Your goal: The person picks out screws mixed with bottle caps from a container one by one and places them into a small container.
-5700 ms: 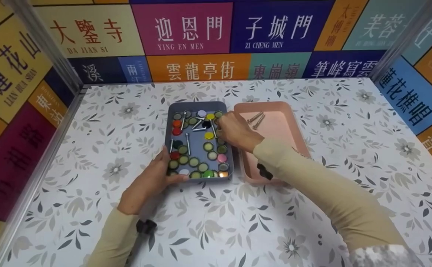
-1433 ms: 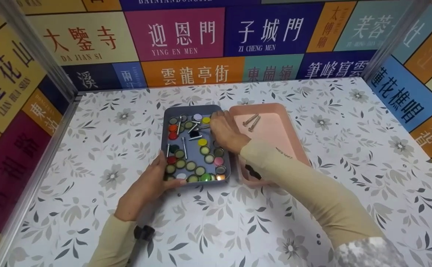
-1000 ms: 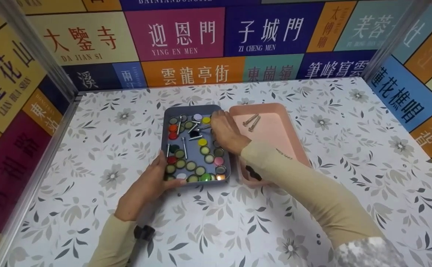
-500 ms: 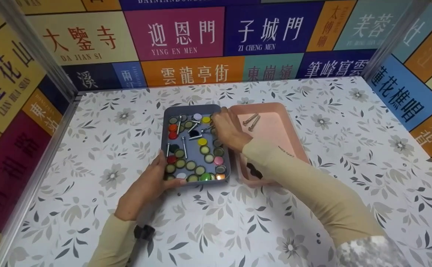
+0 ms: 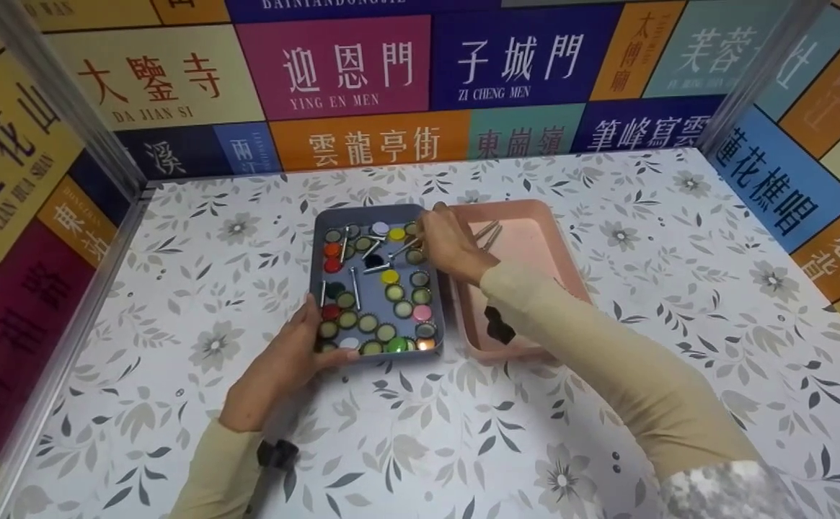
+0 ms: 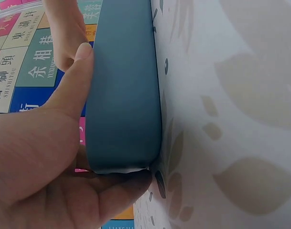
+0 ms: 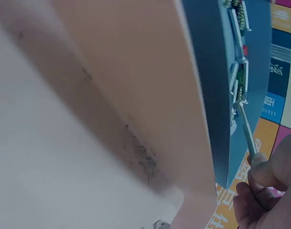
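My left hand (image 5: 283,364) grips the near left corner of a blue-grey tray (image 5: 373,295), thumb on the near side and fingers along the left wall. In the left wrist view, that thumb and the fingers bracket the tray's end (image 6: 123,95). The tray holds bottle caps (image 5: 347,319) of several colours and silver bolts (image 5: 357,288). Over its right rim, my right hand (image 5: 456,245) pinches one bolt (image 5: 403,249) by its end. In the right wrist view, the pinched bolt (image 7: 248,129) slants from the fingertips toward the other bolts.
A pink tray (image 5: 535,249) stands right beside the blue-grey one, partly under the right forearm. Bolts (image 5: 490,236) lie in its far left part, partly hidden by the hand. The floral tabletop (image 5: 391,447) is enclosed by printed panels (image 5: 358,140) at the back and sides.
The right hand has shifted slightly right and now overlaps the bolts in the pink tray. More of the pinched bolt shows. The left hand keeps its grip, and the head view has shifted slightly.
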`<state>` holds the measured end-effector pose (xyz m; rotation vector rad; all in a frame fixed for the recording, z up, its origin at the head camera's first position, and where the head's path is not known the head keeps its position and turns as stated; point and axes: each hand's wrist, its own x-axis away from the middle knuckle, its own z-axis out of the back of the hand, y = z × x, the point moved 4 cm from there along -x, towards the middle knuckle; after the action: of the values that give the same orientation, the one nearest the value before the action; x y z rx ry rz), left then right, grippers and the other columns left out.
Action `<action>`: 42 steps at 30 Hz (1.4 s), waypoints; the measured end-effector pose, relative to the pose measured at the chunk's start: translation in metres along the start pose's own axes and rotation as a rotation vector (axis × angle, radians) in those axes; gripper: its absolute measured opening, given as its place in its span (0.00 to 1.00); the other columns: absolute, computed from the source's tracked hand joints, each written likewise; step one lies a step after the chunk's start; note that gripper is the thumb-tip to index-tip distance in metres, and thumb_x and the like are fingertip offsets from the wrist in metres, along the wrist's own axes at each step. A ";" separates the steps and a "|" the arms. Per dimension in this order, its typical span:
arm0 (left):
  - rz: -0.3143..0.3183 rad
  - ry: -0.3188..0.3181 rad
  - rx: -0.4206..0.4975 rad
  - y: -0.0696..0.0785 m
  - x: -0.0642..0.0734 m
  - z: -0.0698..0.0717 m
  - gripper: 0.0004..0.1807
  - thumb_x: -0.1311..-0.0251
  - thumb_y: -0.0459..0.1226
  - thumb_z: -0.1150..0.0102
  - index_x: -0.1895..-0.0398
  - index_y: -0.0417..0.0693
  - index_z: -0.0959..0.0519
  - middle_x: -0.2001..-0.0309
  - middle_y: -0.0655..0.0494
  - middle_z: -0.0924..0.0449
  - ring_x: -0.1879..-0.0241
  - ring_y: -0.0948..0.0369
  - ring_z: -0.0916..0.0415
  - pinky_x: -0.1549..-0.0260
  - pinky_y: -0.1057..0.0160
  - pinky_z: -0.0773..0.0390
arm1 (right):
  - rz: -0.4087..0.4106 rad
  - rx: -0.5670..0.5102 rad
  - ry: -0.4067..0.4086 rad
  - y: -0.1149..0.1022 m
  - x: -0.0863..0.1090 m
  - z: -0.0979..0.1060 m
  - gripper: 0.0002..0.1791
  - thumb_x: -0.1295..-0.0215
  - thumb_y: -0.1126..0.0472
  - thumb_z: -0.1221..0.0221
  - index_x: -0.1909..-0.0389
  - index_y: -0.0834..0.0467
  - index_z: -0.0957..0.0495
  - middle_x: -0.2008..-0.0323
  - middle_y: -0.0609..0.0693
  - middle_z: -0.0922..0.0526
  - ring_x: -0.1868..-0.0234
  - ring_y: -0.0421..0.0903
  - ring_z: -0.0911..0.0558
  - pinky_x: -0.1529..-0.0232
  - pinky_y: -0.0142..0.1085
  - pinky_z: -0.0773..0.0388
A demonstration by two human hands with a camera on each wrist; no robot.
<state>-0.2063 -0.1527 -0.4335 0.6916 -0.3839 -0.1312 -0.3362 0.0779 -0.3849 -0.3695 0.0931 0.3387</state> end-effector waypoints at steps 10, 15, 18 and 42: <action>-0.010 0.006 -0.001 0.001 0.001 -0.001 0.65 0.39 0.53 0.34 0.22 0.37 0.73 0.20 0.33 0.64 0.21 0.40 0.56 0.23 0.43 0.50 | -0.048 -0.114 -0.057 0.008 0.007 0.003 0.12 0.35 0.72 0.48 0.59 0.65 0.16 0.55 0.59 0.20 0.55 0.53 0.20 0.55 0.42 0.20; -0.002 0.012 -0.011 0.001 0.000 0.000 0.65 0.39 0.55 0.34 0.22 0.36 0.73 0.20 0.32 0.64 0.21 0.39 0.56 0.24 0.42 0.49 | -0.054 -0.166 -0.053 0.012 0.008 0.007 0.11 0.31 0.71 0.46 0.57 0.63 0.15 0.54 0.59 0.20 0.52 0.53 0.21 0.51 0.44 0.21; 0.008 0.007 -0.014 0.001 0.000 0.000 0.66 0.40 0.56 0.35 0.22 0.37 0.73 0.20 0.33 0.65 0.21 0.39 0.57 0.24 0.42 0.50 | -0.056 -0.193 -0.047 0.017 0.009 0.008 0.10 0.29 0.69 0.45 0.57 0.63 0.15 0.55 0.59 0.20 0.53 0.54 0.22 0.50 0.45 0.22; 0.008 -0.002 -0.007 -0.001 0.000 -0.001 0.66 0.40 0.55 0.34 0.22 0.37 0.74 0.20 0.33 0.66 0.21 0.39 0.58 0.23 0.43 0.50 | 0.012 -0.280 0.040 0.050 0.012 0.010 0.07 0.33 0.75 0.47 0.70 0.66 0.23 0.71 0.54 0.31 0.63 0.51 0.35 0.56 0.40 0.39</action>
<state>-0.2064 -0.1532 -0.4350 0.6834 -0.3881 -0.1253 -0.3416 0.1290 -0.3938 -0.6528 0.0874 0.3570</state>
